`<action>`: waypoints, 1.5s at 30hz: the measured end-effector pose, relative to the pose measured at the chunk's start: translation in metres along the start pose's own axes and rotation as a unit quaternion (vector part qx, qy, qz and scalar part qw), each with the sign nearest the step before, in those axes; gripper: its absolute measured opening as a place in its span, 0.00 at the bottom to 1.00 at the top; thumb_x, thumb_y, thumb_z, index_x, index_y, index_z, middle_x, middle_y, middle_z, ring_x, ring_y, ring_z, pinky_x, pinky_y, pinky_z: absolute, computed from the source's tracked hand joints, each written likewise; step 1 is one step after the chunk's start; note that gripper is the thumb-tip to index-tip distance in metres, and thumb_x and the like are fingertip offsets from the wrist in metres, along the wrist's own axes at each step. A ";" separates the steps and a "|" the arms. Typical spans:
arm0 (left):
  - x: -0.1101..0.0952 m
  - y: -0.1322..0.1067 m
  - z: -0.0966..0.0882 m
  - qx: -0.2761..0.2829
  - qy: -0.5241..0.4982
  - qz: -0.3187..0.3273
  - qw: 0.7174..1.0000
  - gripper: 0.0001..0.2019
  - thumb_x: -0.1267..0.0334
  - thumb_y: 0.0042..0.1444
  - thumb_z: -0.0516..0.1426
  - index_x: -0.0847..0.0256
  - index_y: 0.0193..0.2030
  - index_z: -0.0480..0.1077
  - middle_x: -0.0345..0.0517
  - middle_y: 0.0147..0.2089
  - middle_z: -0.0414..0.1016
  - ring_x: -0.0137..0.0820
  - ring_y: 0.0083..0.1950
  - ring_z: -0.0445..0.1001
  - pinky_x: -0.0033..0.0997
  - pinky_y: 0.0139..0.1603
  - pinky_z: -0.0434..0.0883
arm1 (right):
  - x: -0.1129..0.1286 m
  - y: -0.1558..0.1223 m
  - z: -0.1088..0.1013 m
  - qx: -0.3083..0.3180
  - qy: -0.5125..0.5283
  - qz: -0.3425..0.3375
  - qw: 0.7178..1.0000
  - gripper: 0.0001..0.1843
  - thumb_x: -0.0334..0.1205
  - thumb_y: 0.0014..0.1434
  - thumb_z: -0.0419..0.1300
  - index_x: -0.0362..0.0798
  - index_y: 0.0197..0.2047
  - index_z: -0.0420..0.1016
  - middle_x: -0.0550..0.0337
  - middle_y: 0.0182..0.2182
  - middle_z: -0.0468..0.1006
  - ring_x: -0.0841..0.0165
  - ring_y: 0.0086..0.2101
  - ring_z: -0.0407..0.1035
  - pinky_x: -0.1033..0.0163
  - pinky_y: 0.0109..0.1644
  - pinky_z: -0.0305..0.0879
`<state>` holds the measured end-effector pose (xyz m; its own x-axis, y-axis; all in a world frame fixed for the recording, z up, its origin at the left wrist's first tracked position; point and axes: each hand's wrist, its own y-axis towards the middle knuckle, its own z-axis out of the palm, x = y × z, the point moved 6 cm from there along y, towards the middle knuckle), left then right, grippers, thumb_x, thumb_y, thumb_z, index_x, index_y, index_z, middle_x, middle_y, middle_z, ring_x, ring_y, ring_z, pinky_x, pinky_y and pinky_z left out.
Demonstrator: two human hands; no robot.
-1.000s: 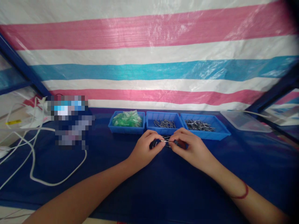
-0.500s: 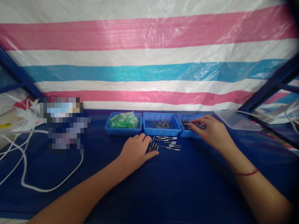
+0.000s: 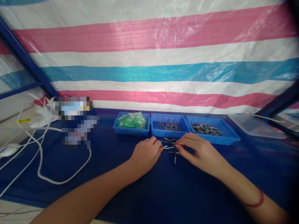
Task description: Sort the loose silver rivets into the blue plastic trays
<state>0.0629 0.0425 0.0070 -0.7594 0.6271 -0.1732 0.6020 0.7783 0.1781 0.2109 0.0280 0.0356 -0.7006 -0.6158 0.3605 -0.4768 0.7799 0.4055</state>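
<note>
Several small metal pins lie loose on the blue table cover just in front of the trays. My left hand rests on the cover at the left side of this pile. Its fingers are curled under, and what they hold, if anything, is hidden. My right hand reaches in from the right, with its fingertips pinched together on a metal pin at the pile's right side. One pin lies pointing toward me just below those fingertips. The two hands are a short gap apart.
Three blue trays stand in a row behind the hands: one of green plastic pieces, a middle one of pins, a right one of pins. A clear plastic tray lies far right. White cables and a blurred object are at left.
My right hand has come back from the right tray to the loose pins in front of the trays. My left hand has stayed at the pile. The view has shifted slightly.
</note>
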 end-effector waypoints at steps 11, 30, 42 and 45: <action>0.004 0.004 -0.003 -0.063 -0.154 -0.002 0.986 0.12 0.61 0.66 0.46 0.60 0.41 0.69 0.45 0.43 0.70 0.31 0.43 0.72 0.29 0.45 0.69 | -0.010 -0.001 0.024 0.009 0.064 0.061 0.996 0.12 0.43 0.59 0.59 0.49 0.44 0.74 0.55 0.34 0.76 0.64 0.35 0.70 0.58 0.39 0.68; 0.009 0.006 -0.001 -0.131 -0.392 -0.042 0.910 0.07 0.64 0.59 0.55 0.62 0.42 0.70 0.44 0.38 0.74 0.27 0.34 0.71 0.26 0.36 0.68 | -0.009 -0.001 0.030 0.019 0.193 0.118 0.974 0.10 0.42 0.62 0.53 0.48 0.36 0.73 0.59 0.30 0.76 0.68 0.30 0.70 0.64 0.34 0.67; 0.006 0.006 0.008 -0.100 -0.527 -0.063 0.842 0.09 0.59 0.57 0.57 0.63 0.38 0.72 0.45 0.37 0.76 0.29 0.35 0.72 0.26 0.36 0.69 | 0.004 -0.001 0.029 0.018 0.212 0.088 0.973 0.09 0.41 0.61 0.55 0.50 0.38 0.76 0.58 0.32 0.78 0.66 0.34 0.71 0.60 0.41 0.67; 0.006 0.006 0.006 -0.103 -0.514 -0.062 0.849 0.08 0.59 0.57 0.57 0.63 0.38 0.72 0.45 0.37 0.75 0.29 0.36 0.72 0.26 0.36 0.69 | 0.005 0.001 0.027 0.017 0.215 0.083 0.973 0.09 0.40 0.61 0.55 0.50 0.36 0.76 0.58 0.32 0.78 0.66 0.34 0.70 0.59 0.41 0.66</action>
<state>0.0636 0.0512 0.0009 -0.1330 0.3192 -0.9383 0.3972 0.8845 0.2446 0.1922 0.0285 0.0149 -0.4854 -0.4659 0.7398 -0.3988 0.8710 0.2868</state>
